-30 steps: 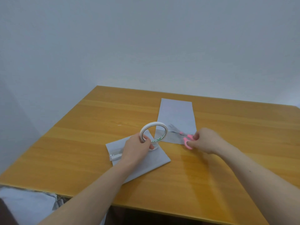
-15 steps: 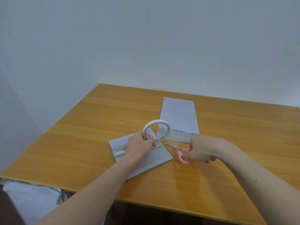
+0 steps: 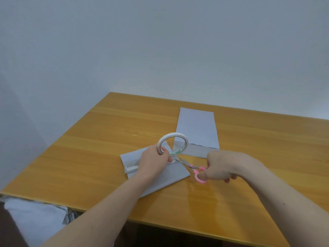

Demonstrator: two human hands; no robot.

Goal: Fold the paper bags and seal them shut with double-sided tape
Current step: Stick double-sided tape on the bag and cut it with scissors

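A grey paper bag lies flat near the table's front, with a strip of tape stuck along its left end. My left hand rests on this bag and holds a white roll of double-sided tape upright. My right hand grips pink-handled scissors, whose blades point left toward the tape just under the roll. A second grey paper bag lies flat further back, its near end folded over.
The wooden table stands in a corner against pale walls. Grey cloth or paper lies below the table's front left edge.
My right hand picked the scissors up from the far bag, drew them toward me and turned the blades toward the tape under the roll. The left hand has kept the roll upright.
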